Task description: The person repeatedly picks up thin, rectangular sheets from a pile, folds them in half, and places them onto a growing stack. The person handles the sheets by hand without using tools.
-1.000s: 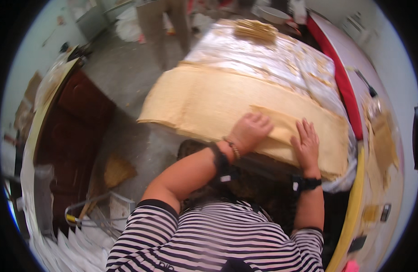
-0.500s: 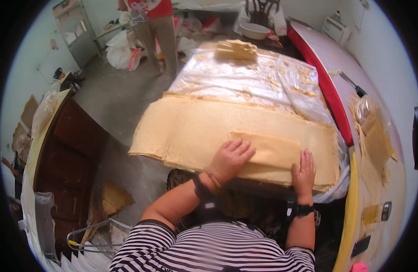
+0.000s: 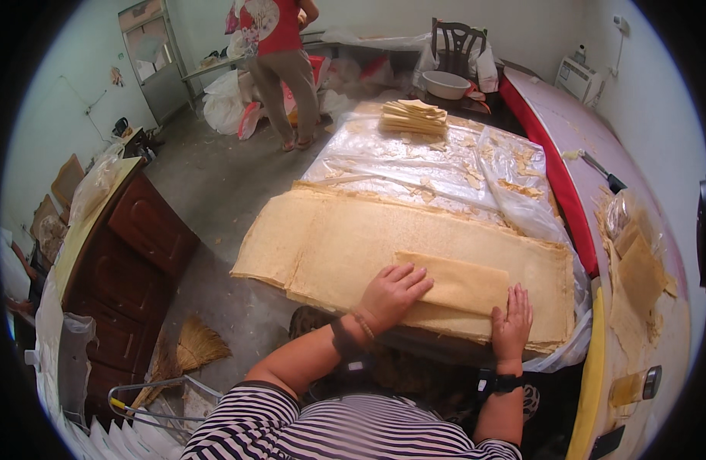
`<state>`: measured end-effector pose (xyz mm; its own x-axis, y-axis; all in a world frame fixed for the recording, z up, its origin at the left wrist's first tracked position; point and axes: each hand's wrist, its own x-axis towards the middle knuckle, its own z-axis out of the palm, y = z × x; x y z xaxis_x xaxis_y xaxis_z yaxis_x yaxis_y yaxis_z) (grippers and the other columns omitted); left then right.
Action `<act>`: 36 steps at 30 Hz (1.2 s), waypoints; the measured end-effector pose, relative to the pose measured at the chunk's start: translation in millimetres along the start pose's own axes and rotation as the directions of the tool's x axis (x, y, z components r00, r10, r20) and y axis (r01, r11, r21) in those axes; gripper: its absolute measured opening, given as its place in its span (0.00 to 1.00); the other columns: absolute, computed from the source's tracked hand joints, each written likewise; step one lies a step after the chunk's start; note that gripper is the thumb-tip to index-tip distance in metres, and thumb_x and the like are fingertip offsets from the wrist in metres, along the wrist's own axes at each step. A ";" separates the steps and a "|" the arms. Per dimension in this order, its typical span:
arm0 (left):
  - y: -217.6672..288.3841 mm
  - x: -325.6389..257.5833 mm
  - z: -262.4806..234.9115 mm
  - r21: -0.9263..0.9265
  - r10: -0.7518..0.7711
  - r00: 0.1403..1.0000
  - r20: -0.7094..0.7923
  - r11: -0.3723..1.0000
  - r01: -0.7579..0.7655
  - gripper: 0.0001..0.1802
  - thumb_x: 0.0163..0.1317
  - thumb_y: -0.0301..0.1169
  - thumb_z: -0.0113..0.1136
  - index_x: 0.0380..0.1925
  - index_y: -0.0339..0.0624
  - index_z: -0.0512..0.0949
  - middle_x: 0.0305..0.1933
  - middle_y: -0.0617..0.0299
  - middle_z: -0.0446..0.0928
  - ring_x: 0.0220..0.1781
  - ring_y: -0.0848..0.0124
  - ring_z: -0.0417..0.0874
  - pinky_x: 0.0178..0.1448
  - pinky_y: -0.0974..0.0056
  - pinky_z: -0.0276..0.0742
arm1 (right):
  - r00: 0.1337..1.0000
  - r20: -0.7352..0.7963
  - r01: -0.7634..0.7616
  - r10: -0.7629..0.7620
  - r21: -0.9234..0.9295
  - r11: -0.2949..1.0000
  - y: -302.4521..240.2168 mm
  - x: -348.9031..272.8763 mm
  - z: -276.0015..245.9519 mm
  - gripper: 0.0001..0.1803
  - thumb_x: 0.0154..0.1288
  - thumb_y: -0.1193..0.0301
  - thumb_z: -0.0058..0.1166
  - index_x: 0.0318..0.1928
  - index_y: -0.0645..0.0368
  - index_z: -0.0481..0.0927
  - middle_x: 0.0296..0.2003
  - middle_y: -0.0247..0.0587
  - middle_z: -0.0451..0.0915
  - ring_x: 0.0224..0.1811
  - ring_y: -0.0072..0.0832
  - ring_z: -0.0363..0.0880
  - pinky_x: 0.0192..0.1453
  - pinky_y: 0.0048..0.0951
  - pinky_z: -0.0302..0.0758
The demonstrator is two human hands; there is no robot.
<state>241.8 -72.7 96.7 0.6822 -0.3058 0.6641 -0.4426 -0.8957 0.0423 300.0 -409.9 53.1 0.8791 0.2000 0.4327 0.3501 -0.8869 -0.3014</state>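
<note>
A wide stack of thin pale-yellow sheets [image 3: 345, 238], like dry flat pancakes with ragged edges, lies across the near part of the table. Near its front edge rests a folded sheet [image 3: 464, 284] forming a narrow strip. My left hand [image 3: 393, 295] lies with fingers stretched over the strip's left end. At its right end, my right hand [image 3: 512, 322] is flat, fingers pointing away from me and thumb against the strip's edge. Neither hand grips anything. Farther back on the table sits a pile of folded sheets [image 3: 412, 117].
Crumbs and clear plastic film [image 3: 437, 165] cover the table's far part. A red-sided bench [image 3: 556, 184] runs along the right, carrying a brush, sheet scraps and a jar [image 3: 636, 386]. A dark wooden cabinet [image 3: 131, 268] stands left, near a straw broom [image 3: 199, 345]. Another person [image 3: 284, 77] stands at the back.
My view has tilted up, so the table sits lower in the picture. My hands stay at the ends of the folded sheet, which looks flatter now. The other person has shifted slightly.
</note>
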 end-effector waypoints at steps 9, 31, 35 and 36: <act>-0.5 -0.8 1.3 -0.006 0.004 1.000 -0.020 1.000 -0.004 0.18 0.67 0.32 0.60 0.56 0.53 0.86 0.61 0.63 0.86 0.65 0.61 0.85 0.68 0.55 0.79 | 1.000 -0.007 -0.003 0.003 0.005 1.000 -0.4 -0.2 0.4 0.36 0.78 0.49 0.54 0.77 0.56 0.72 0.80 0.49 0.68 0.85 0.50 0.60 0.87 0.56 0.52; -1.1 -2.2 1.1 -0.031 -0.009 1.000 -0.012 0.999 0.009 0.19 0.66 0.32 0.59 0.56 0.53 0.86 0.61 0.62 0.86 0.65 0.60 0.84 0.68 0.54 0.78 | 1.000 -0.015 -0.004 0.004 0.006 1.000 -0.1 -0.6 2.0 0.36 0.79 0.47 0.53 0.77 0.55 0.72 0.80 0.48 0.68 0.84 0.49 0.60 0.87 0.55 0.52; -1.4 -2.0 1.4 -0.028 -0.008 1.000 -0.011 1.000 0.008 0.19 0.66 0.32 0.59 0.56 0.53 0.86 0.61 0.63 0.86 0.64 0.60 0.84 0.68 0.54 0.78 | 1.000 -0.014 -0.007 0.007 0.003 1.000 -0.5 -0.7 1.7 0.36 0.78 0.49 0.54 0.78 0.55 0.72 0.80 0.48 0.68 0.85 0.49 0.60 0.87 0.55 0.52; -1.3 -1.9 1.4 -0.027 -0.007 1.000 -0.011 1.000 0.007 0.19 0.66 0.32 0.59 0.56 0.53 0.86 0.61 0.63 0.86 0.64 0.60 0.84 0.68 0.54 0.78 | 1.000 -0.007 -0.009 0.009 0.002 1.000 -0.7 -0.6 1.7 0.36 0.78 0.50 0.54 0.78 0.55 0.71 0.80 0.48 0.67 0.85 0.49 0.60 0.87 0.55 0.52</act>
<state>241.9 -71.4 94.3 0.6790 -0.2955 0.6720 -0.4533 -0.8888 0.0672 299.8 -408.7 51.6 0.8800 0.1887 0.4359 0.3425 -0.8879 -0.3071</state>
